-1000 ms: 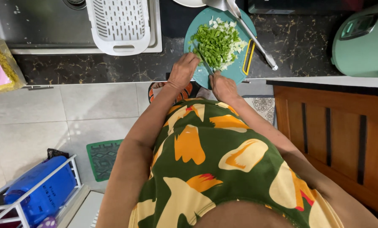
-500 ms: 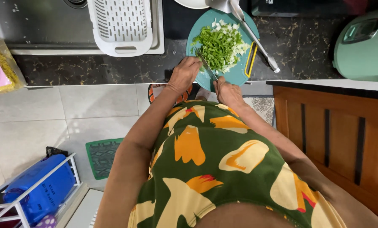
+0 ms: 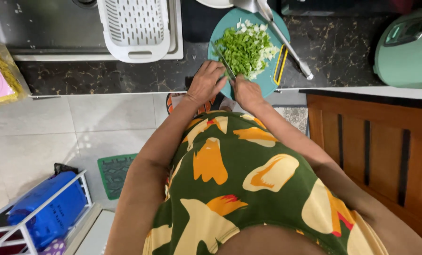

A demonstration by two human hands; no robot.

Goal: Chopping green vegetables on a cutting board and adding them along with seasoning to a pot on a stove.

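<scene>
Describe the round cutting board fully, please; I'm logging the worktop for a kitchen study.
The cutting board is round, teal and looks like plastic. It lies flat on the dark marbled counter, its near edge at the counter's front. A heap of chopped greens with pale bits covers its middle. A knife rests on it, held by the right hand; the left hand is at its near-left rim. A long metal utensil crosses its far-right side.

The knife (image 3: 224, 60) has swung its tip up and left along the near-left edge of the chopped greens (image 3: 245, 47), and both hands sit a touch nearer that pile: left hand (image 3: 206, 83), right hand (image 3: 246, 90).
</scene>
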